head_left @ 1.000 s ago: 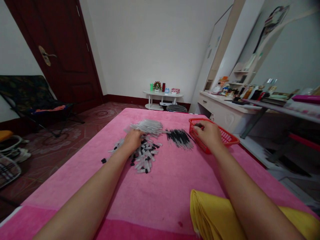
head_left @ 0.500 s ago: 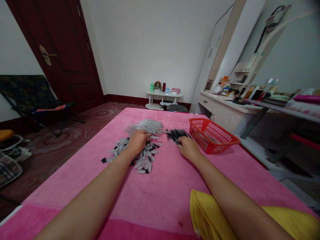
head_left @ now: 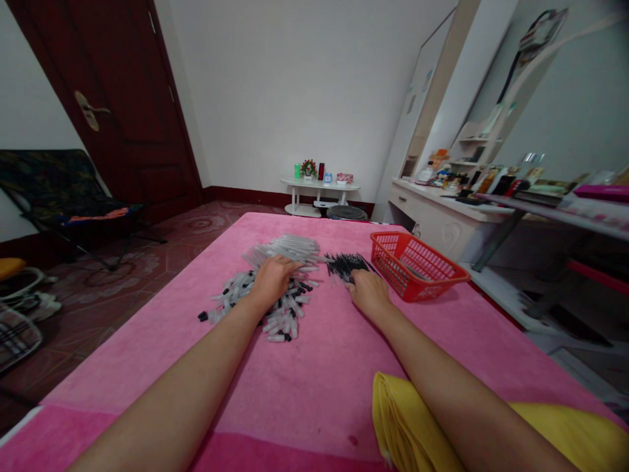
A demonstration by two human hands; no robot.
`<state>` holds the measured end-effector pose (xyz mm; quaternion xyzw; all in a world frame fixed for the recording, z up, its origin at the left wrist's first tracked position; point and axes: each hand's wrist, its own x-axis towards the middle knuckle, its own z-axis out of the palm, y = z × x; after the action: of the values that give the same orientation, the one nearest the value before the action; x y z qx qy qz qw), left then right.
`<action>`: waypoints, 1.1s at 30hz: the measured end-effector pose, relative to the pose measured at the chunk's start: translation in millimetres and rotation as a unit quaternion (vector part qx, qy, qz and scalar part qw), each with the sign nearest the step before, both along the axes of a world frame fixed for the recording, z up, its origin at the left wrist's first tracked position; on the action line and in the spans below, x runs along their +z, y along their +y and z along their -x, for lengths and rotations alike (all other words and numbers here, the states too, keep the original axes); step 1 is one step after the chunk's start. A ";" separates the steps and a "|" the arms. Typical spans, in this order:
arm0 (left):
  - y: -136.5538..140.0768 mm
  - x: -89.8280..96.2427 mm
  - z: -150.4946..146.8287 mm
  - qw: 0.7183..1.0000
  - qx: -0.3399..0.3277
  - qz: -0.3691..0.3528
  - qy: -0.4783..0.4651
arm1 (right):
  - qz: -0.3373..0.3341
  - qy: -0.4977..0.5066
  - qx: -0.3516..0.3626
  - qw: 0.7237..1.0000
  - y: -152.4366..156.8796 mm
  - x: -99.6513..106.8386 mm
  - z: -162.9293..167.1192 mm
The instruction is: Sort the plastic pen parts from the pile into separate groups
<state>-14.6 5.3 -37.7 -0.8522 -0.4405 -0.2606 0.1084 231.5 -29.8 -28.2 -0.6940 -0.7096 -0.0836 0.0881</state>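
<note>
My left hand point(head_left: 275, 280) reaches over a heap of clear pen caps point(head_left: 282, 321) with black parts mixed in. Its fingers are drawn together beside the stack of clear pen barrels point(head_left: 292, 246); what they hold, if anything, is hidden. On the right, at the near edge of a bunch of thin black pen refills point(head_left: 345, 263), my right hand point(head_left: 371, 292) has its thumb and fingers closed, apparently around a refill end. Those fingers are partly hidden by the back of the hand.
A red plastic basket point(head_left: 417, 265) stands right of the refills, with some slim items inside. A folded yellow cloth point(head_left: 407, 419) lies under my right forearm. All rest on a pink table cover point(head_left: 295, 387). A cluttered dresser point(head_left: 437, 206) is beyond the table's right side.
My left fingers have shifted slightly right, reaching further out. My right hand has turned a little, its thumb now against the refills' near edge. The piles look the same.
</note>
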 end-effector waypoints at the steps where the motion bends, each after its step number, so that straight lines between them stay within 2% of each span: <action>1: 0.4 -0.5 0.1 1.000 -0.001 -0.003 0.000 | 0.005 0.001 -0.005 1.000 0.0 1.6 -1.4; 6: 0.2 -0.1 0.5 1.000 0.019 -0.002 -0.003 | -0.007 0.025 -0.016 1.000 -0.9 19.8 -12.2; 11: -3.0 2.1 2.6 0.998 0.050 0.004 -0.028 | -0.021 0.074 0.081 0.994 0.0 34.3 -20.7; 20: -4.2 2.4 2.9 0.997 0.051 0.013 -0.050 | -0.005 0.080 0.071 0.994 2.5 32.7 -25.2; 27: -3.2 0.8 2.1 0.999 0.041 0.002 -0.027 | 0.006 0.074 0.068 0.995 -0.4 36.4 -21.4; 33: -4.7 2.3 1.0 1.000 0.020 -0.005 -0.007 | -0.026 0.065 0.107 0.992 -2.6 45.3 -19.2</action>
<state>-15.6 0.7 -35.4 -0.8409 -0.4567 -0.2664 0.1152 250.7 -32.4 17.1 -0.6159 -0.7700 -0.0467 0.1601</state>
